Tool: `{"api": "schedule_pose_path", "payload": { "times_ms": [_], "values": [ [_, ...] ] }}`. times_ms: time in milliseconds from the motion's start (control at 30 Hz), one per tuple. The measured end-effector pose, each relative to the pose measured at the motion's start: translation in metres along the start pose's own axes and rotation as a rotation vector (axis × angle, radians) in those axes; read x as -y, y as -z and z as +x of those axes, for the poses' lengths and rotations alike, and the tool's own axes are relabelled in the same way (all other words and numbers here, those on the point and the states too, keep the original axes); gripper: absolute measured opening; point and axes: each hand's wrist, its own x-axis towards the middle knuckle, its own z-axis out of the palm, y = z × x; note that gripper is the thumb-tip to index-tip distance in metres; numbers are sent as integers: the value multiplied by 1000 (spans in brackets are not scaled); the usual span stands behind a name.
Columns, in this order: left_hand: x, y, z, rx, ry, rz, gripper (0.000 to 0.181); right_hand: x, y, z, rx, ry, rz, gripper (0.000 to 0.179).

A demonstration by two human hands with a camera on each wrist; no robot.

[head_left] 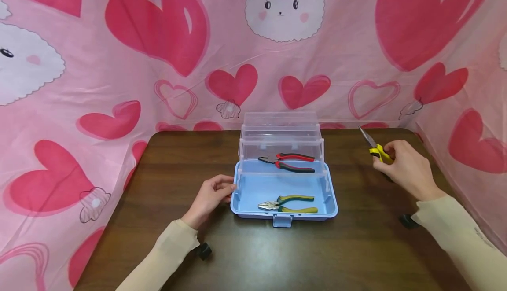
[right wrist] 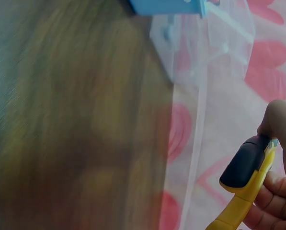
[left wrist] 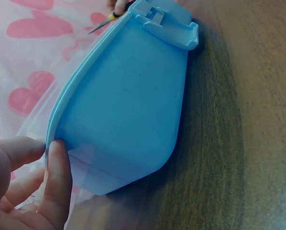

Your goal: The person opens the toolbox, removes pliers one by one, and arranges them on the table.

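Observation:
My left hand (head_left: 210,197) pinches the left rim of a light blue plastic toolbox (head_left: 273,189), thumb on one side and a finger on the other in the left wrist view. The clear lid (head_left: 281,132) stands open at the back. Inside the toolbox lie red-and-black pliers (head_left: 295,156) toward the rear and green-and-yellow combination pliers (head_left: 298,198) along the front. Off to the right, above the table, my right hand (head_left: 409,170) holds yellow-and-black needle-nose pliers (head_left: 379,152) by the handles, their pointed tip angled up and to the left.
The toolbox sits on a dark brown wooden table (head_left: 174,256), its latch (head_left: 282,222) hanging at the front. Pink cloth (head_left: 233,27) with hearts and white animal faces hangs behind the table and along both sides.

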Motion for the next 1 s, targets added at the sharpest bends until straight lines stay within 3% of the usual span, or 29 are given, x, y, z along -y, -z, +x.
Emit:
{"api": "schedule_pose_path", "payload": {
  "times_ms": [333,567,700,1000],
  "values": [
    [0,-1,0,-12,-2,11,37,-49,1,-23,32,-152,-39,51],
    [0,-2,0,-18,0,9,36,-82,0,-31,165,-268,-73,60],
    [0,-2,0,-14,0,6,36,-96,-2,-34,225,-302,-80,63],
    [-3,-2,-2,-13,8,16,35,-112,-11,-36,233,-342,-57,58]
  ]
}}
